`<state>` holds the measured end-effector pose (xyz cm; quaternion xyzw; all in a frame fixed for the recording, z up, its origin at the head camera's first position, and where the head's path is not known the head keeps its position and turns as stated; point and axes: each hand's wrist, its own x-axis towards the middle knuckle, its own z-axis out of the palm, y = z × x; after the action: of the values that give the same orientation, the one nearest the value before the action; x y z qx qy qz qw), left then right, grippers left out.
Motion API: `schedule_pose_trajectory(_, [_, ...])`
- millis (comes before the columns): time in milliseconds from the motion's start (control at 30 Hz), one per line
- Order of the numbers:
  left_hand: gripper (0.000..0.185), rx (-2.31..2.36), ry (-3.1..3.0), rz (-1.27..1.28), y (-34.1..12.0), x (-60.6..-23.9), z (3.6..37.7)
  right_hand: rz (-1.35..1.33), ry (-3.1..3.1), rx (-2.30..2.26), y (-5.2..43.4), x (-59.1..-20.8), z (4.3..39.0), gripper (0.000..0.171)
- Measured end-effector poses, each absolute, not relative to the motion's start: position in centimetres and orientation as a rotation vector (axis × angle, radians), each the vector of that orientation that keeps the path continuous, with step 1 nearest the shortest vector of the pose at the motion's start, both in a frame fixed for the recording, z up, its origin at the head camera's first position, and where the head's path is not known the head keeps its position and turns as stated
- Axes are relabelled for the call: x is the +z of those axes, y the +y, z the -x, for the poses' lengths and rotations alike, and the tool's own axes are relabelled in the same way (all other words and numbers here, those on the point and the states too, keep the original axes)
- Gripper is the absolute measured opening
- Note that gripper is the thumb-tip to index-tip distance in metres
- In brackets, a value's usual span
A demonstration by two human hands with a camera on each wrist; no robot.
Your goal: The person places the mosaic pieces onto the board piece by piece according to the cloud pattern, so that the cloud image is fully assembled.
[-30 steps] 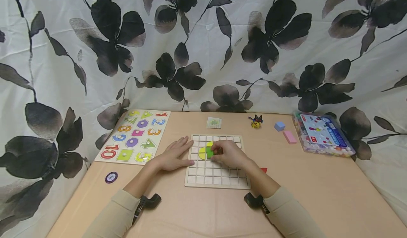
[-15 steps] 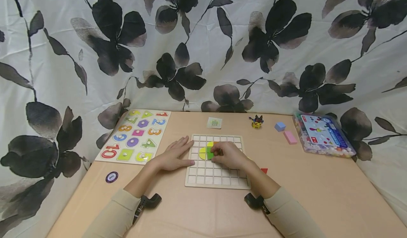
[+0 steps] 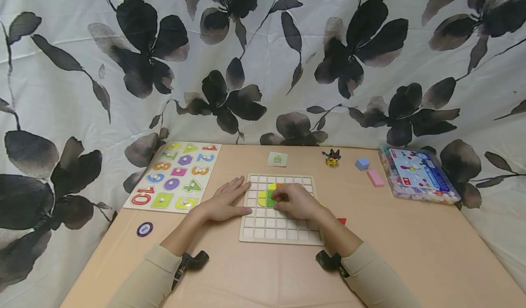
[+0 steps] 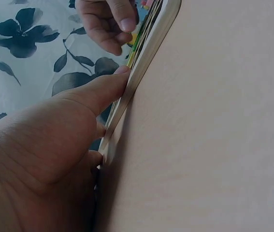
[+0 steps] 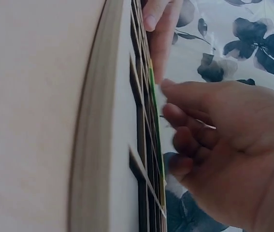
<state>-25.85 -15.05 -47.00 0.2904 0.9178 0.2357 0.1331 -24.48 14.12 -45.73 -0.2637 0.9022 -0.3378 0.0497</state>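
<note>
A wooden grid board (image 3: 283, 235) lies at the middle of the tan table (image 3: 411, 253). On its upper cells sit a yellow rounded piece (image 3: 260, 199) and a green piece (image 3: 270, 202), touching. My right hand (image 3: 295, 199) is over the board, its curled fingers pinching the green piece. My left hand (image 3: 225, 201) lies flat, its straight fingers against the board's left edge. In the left wrist view the left hand's thumb (image 4: 103, 87) presses the board's rim (image 4: 149, 46). In the right wrist view the curled right hand's fingers (image 5: 190, 121) meet the grid (image 5: 139, 145).
A number puzzle board (image 3: 174, 175) lies at the left, with a purple disc (image 3: 144, 229) in front of it. At the back are a small card (image 3: 277, 159), a toy figure (image 3: 332, 157), a blue cube (image 3: 361, 163), a pink block (image 3: 375, 177) and a plastic box (image 3: 417, 173). Floral cloth hangs behind.
My right hand has sunk a little toward the board with the green piece, which now sits closer against the yellow piece. The left hand has stayed put.
</note>
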Motion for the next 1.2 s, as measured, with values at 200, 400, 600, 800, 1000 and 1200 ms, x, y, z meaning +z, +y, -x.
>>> schedule_pose_trajectory(200, [0.091,0.668,2.654,-0.838,-15.1,-47.0,26.1,0.732,2.733,-1.114,14.8,-43.9,24.4,0.027])
schedule_pose_trajectory(400, [0.093,0.659,2.654,-0.826,-15.1,-47.0,26.2,0.769,2.728,-1.194,16.4,-42.0,24.4,0.031])
schedule_pose_trajectory(600, [0.091,0.677,2.654,-0.837,-14.9,-46.6,26.0,0.745,2.732,-1.222,18.3,-40.5,24.3,0.028])
schedule_pose_trajectory(800, [0.091,0.678,2.656,-0.835,-14.9,-46.6,25.9,0.716,2.750,-1.200,20.5,-39.5,24.3,0.025])
schedule_pose_trajectory(1000, [0.092,0.676,2.660,-0.838,-14.9,-46.8,25.9,0.707,2.736,-1.154,22.9,-39.5,24.6,0.025])
schedule_pose_trajectory(1200, [0.092,0.682,2.658,-0.835,-14.8,-46.6,25.9,0.717,2.635,-1.096,25.5,-40.4,25.0,0.020])
